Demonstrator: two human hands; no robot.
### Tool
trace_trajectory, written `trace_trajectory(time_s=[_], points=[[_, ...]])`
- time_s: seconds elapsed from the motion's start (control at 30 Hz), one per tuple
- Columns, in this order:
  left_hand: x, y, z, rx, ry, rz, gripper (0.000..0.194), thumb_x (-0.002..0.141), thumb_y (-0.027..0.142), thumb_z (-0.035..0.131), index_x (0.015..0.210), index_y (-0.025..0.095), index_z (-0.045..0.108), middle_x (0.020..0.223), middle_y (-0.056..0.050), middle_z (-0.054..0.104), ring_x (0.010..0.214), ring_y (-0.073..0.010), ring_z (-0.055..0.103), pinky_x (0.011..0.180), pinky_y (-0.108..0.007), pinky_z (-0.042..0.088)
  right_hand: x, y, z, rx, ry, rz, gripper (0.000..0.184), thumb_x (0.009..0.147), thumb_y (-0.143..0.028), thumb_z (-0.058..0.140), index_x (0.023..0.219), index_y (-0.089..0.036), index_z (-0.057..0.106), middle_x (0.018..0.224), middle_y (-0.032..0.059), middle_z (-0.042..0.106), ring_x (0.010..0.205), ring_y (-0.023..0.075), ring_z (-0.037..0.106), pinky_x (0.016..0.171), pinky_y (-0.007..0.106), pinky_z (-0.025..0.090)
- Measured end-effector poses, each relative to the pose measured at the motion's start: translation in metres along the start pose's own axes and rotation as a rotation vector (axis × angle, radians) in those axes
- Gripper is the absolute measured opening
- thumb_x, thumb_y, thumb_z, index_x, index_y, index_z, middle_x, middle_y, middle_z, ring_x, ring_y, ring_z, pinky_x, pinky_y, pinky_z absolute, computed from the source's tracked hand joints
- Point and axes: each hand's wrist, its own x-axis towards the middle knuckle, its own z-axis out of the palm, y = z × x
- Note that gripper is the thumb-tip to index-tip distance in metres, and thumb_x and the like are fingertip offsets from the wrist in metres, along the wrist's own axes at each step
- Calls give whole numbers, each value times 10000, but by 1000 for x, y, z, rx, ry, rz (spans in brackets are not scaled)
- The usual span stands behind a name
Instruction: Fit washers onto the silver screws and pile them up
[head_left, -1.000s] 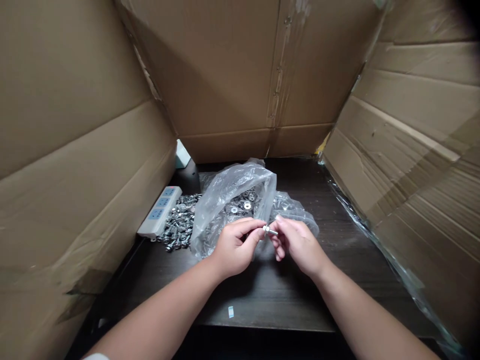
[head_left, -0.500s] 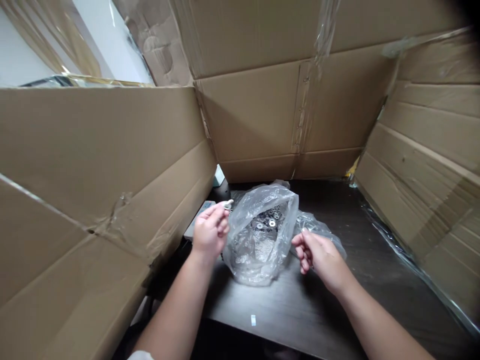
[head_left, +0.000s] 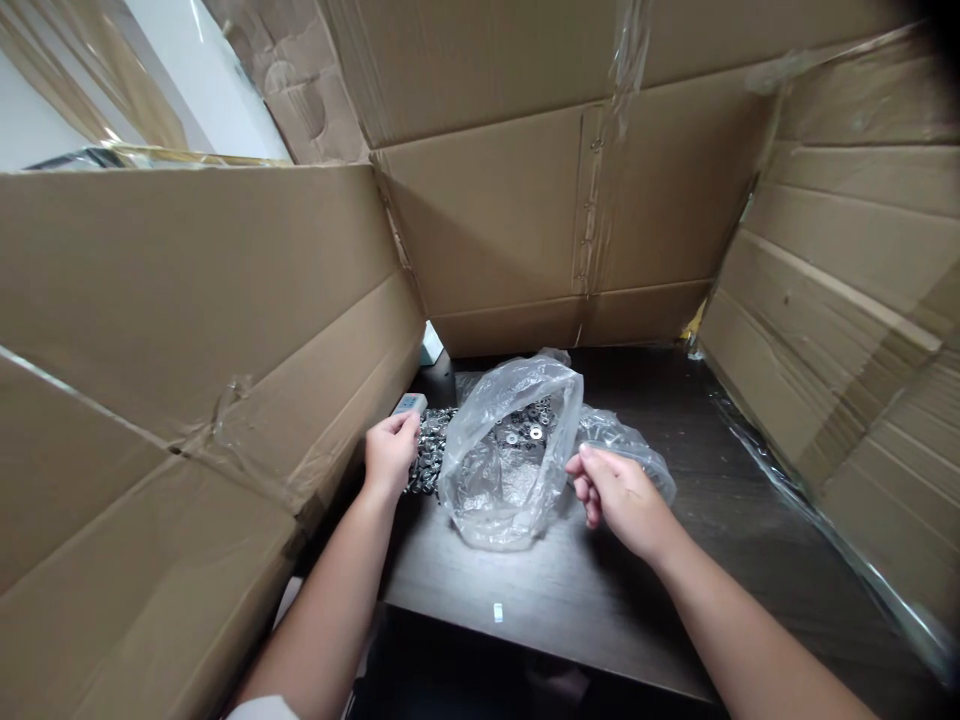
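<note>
A clear plastic bag (head_left: pixel 469 470) stands with its mouth spread wide on the dark table, and several small metal washers (head_left: pixel 536 434) lie inside. My left hand (head_left: pixel 391 455) is closed, fingertips pinched, beside a heap of small shiny metal parts (head_left: pixel 429 452). Just past those fingertips shows a pale device with buttons (head_left: pixel 410 402), partly covered by the hand. At the bag's right edge my right hand (head_left: pixel 619 495) is closed in a pinch. What sits between the fingers of either hand is too small or hidden to make out.
Cardboard walls (head_left: pixel 480 230) enclose the table at the left, back and right. More clear plastic (head_left: pixel 634 455) lies behind my right hand. A small white box (head_left: pixel 430 344) stands in the back left corner, and a small white slip (head_left: pixel 498 612) lies near the front edge.
My left hand has moved left and away from the bag's rim, uncovering the metal heap. The small pale piece in its fingertips no longer shows. My right hand stays pinched beside the bag.
</note>
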Motion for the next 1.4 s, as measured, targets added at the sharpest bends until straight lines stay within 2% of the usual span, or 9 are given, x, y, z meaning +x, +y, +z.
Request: trace_trajectory(time_s=[0.2, 0.27, 0.37, 0.43, 0.6, 0.77, 0.93, 1.13, 1.4], points=[[-41, 44, 23, -303, -279, -276, 178, 810, 267, 618, 789, 90, 612, 620, 4, 496, 387, -20, 350, 313, -129, 247, -7, -5, 2, -61, -30, -90, 451, 918, -581, 446, 829, -161, 587, 621, -25, 512, 446, 101, 495, 459, 247, 402], [-58, 55, 37, -469, -398, -472, 196, 847, 259, 586, 806, 70, 621, 653, -24, 528, 418, -23, 411, 319, -109, 282, -9, -8, 2, -41, -65, -127, 408, 914, -547, 486, 815, -164, 588, 616, -25, 509, 465, 104, 496, 473, 246, 409], [-81, 62, 57, -589, -493, -747, 221, 863, 254, 577, 830, 46, 645, 718, -85, 615, 525, -73, 563, 426, -131, 460, -12, -11, 1, 72, -117, -132, 358, 894, -514, 544, 819, -167, 589, 613, -25, 515, 456, 103, 487, 464, 246, 411], [-92, 61, 67, -613, -524, -819, 253, 871, 272, 567, 867, 36, 658, 797, -136, 664, 636, -131, 645, 570, -194, 560, -13, -12, 0, 121, -109, -149, 327, 885, -491, 568, 828, -170, 595, 618, -25, 520, 450, 102, 484, 459, 246, 415], [-102, 41, 76, -711, -646, -918, 346, 888, 337, 526, 943, 20, 651, 947, -233, 681, 901, -270, 692, 837, -362, 566, -13, -11, 2, -49, -31, -276, 226, 899, -387, 568, 825, -181, 626, 670, 0, 577, 491, 108, 500, 485, 245, 420], [-105, 19, 76, -801, -787, -970, 379, 897, 369, 519, 1026, 35, 643, 851, -157, 671, 755, -207, 672, 758, -335, 551, -9, -7, 12, -429, 3, -400, 148, 889, -292, 579, 823, -190, 663, 761, 32, 636, 647, 148, 562, 595, 263, 431], [-108, 15, 75, -812, -831, -1035, 354, 890, 384, 534, 1003, 68, 648, 888, -133, 671, 756, -193, 661, 724, -308, 531, -7, 1, 18, -575, -50, -270, 135, 869, -260, 575, 803, -213, 684, 680, 15, 643, 589, 156, 549, 573, 273, 411], [-114, 13, 75, -784, -923, -1084, 327, 895, 365, 512, 953, 67, 632, 878, -147, 667, 788, -204, 670, 742, -297, 527, -7, 6, 17, -434, -151, -82, 310, 792, -152, 555, 1035, -263, 712, 661, -7, 662, 561, 146, 577, 534, 245, 418], [-117, 9, 77, -748, -921, -1104, 200, 871, 281, 541, 850, 90, 596, 868, -139, 667, 700, -179, 685, 689, -265, 562, -5, 3, 20, -241, -124, 121, 288, 638, -52, 550, 866, -180, 671, 580, -26, 627, 485, 110, 556, 469, 201, 417]])
